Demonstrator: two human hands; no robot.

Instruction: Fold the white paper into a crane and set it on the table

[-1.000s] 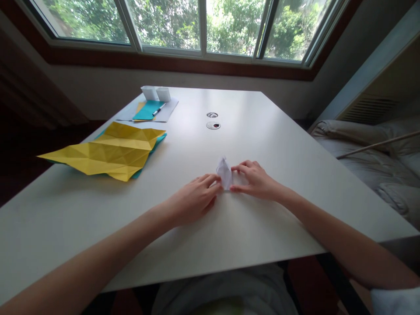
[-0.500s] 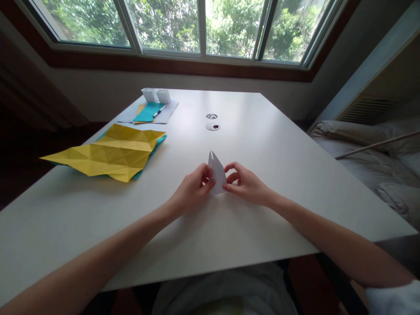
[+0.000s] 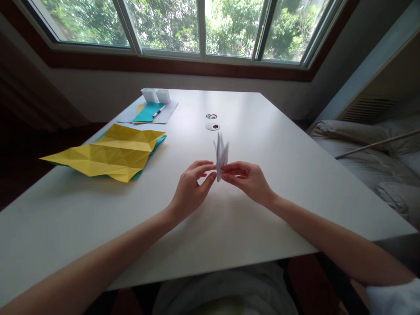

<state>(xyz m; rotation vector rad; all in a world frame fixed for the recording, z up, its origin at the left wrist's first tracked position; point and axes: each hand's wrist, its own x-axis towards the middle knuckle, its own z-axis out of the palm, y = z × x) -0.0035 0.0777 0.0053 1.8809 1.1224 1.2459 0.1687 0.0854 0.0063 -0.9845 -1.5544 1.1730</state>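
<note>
A small piece of folded white paper (image 3: 218, 157) stands upright above the table, seen nearly edge-on. Its layers fan apart at the top, and the right-hand part is smeared by motion. My right hand (image 3: 246, 177) pinches it low on its right side between thumb and fingers. My left hand (image 3: 193, 183) is at its left side, fingers apart, with the thumb and a fingertip at the paper's edge; whether they press on it is hard to see.
On the white table (image 3: 262, 227), a creased yellow sheet (image 3: 111, 151) lies over a teal one at left. Behind are teal paper (image 3: 149, 112), a pen (image 3: 159, 111), white sheets (image 3: 171, 113) and small white folded pieces (image 3: 163, 96). Two round inserts (image 3: 212, 126) sit mid-table.
The folded paper has turned from showing its broad face to nearly edge-on and risen slightly. My left fingers have spread from their grip; my right fingers have closed on the paper.
</note>
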